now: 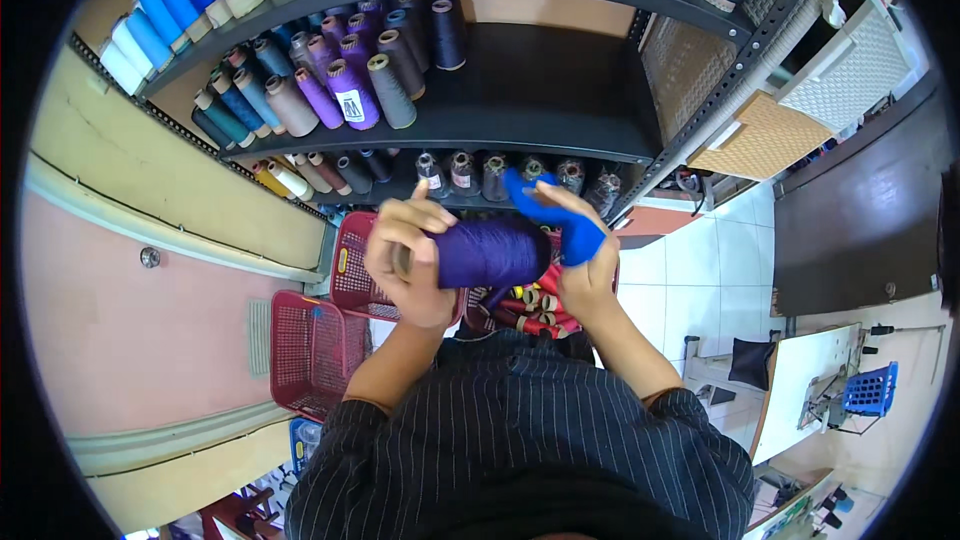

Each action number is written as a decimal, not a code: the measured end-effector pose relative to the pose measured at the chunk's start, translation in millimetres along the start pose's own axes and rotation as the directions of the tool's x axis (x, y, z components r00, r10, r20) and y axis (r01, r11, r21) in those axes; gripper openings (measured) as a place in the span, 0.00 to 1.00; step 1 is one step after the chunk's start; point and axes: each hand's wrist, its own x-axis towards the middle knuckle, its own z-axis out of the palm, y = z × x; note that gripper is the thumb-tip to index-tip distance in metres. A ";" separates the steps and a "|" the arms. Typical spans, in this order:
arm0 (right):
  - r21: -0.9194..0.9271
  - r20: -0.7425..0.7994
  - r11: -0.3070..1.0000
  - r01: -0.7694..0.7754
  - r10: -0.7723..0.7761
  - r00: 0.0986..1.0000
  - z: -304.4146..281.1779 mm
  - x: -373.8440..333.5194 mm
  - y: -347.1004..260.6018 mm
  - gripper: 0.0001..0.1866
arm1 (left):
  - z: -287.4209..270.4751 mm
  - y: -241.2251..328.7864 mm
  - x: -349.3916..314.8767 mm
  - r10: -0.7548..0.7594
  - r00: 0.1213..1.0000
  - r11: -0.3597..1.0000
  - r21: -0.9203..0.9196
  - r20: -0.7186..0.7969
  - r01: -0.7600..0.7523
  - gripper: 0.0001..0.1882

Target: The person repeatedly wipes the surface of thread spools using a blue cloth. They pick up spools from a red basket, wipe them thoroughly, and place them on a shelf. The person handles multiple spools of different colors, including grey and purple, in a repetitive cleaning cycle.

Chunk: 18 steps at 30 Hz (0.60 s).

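Note:
A large purple thread cone (490, 252) lies sideways in front of my chest. My left hand (408, 258) grips its narrow end, fingers wrapped round the core. Beside the cone's wide end, my right hand (588, 265) is closed round a bright blue cloth (580, 238), part of which sticks up past the fingers. The cloth is slightly blurred. Whether it touches the cone I cannot tell. Below the cone, red, white and yellow spools (537, 310) show in a basket partly hidden by my hands and body.
Ahead stands a black shelf (550, 90) with several thread cones (350, 95) on its left part. Two red baskets, an upper one (350, 260) and a lower one (300, 355), sit at the left by a pink door (150, 340). A sewing table (800, 390) stands at the right.

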 end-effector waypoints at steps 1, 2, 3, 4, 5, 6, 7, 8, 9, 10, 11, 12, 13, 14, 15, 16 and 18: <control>-0.093 0.022 0.986 0.141 -0.139 0.990 -1.1 1.8 -10.8 0.19 | -0.6 0.9 0.4 0.035 0.996 0.993 0.108 0.077 -0.044 0.14; -0.176 0.184 0.928 0.327 -0.295 0.938 0.6 6.3 -17.8 0.21 | 6.2 6.3 -0.4 0.106 0.988 0.979 0.161 0.108 -0.123 0.10; -0.184 0.264 0.936 0.299 -0.246 0.933 10.5 4.7 -25.1 0.21 | 12.0 12.4 -2.5 0.141 0.976 0.976 0.139 0.168 -0.165 0.09; -0.172 0.270 0.930 0.326 -0.274 0.923 14.0 3.8 -18.5 0.20 | 16.1 17.6 0.7 0.190 0.959 0.976 0.064 0.212 -0.208 0.07; -0.159 0.275 0.922 0.353 -0.302 0.913 14.6 2.8 -7.2 0.19 | 19.0 20.8 2.5 0.241 0.937 0.969 -0.013 0.251 -0.246 0.06; -0.172 0.308 0.933 0.317 -0.255 0.917 13.0 3.7 1.9 0.18 | 17.1 23.3 0.7 0.228 0.947 0.972 -0.005 0.228 -0.233 0.06; -0.200 0.329 0.938 0.282 -0.207 0.921 5.0 4.9 12.1 0.18 | 16.5 20.7 -2.1 0.218 0.953 0.975 -0.014 0.209 -0.220 0.06; -0.229 0.349 0.941 0.248 -0.158 0.924 -2.4 7.5 17.1 0.17 | 16.2 19.0 -3.4 0.208 0.960 0.978 -0.024 0.190 -0.207 0.06; -0.124 0.308 0.986 -0.112 0.146 0.940 -7.7 9.2 16.6 0.17 | 16.8 18.8 -3.0 0.213 0.958 0.977 -0.044 0.191 -0.208 0.07; -0.009 0.208 0.984 -0.177 0.175 0.962 -13.1 9.1 25.3 0.17 | 17.2 18.1 -1.8 0.218 0.957 0.976 -0.064 0.192 -0.210 0.07; 0.111 0.109 0.968 -0.226 0.214 0.971 -18.2 7.8 33.7 0.17 | 17.3 17.9 -1.1 0.223 0.955 0.974 -0.084 0.194 -0.211 0.07; 0.206 0.101 0.959 -0.194 0.176 0.979 -22.7 8.9 23.4 0.17 | 16.6 19.6 -2.8 0.200 0.956 0.980 -0.021 0.217 -0.200 0.07; 0.073 0.141 0.997 -0.032 0.022 0.990 -24.3 9.7 7.7 0.17 | 17.9 22.2 -2.6 0.172 0.947 0.984 0.001 0.272 -0.179 0.11; -0.052 0.202 0.989 0.140 -0.127 0.971 -25.4 9.9 -8.9 0.17 | 19.8 24.9 -1.4 0.143 0.935 0.987 0.024 0.325 -0.160 0.16; -0.161 0.277 0.937 0.311 -0.259 0.925 -25.3 6.1 -19.5 0.17 | 21.5 27.3 -1.8 0.109 0.919 0.989 0.049 0.378 -0.138 0.21; -0.131 0.325 0.945 0.300 -0.245 0.913 -15.9 -0.3 -23.6 0.18 | 30.9 24.1 -3.6 0.177 0.930 0.981 -0.129 0.321 -0.142 0.27; -0.102 0.323 0.952 0.289 -0.243 0.914 -5.0 -9.7 -13.6 0.17 | 32.7 35.0 -3.3 0.254 0.886 0.967 -0.126 0.389 -0.222 0.27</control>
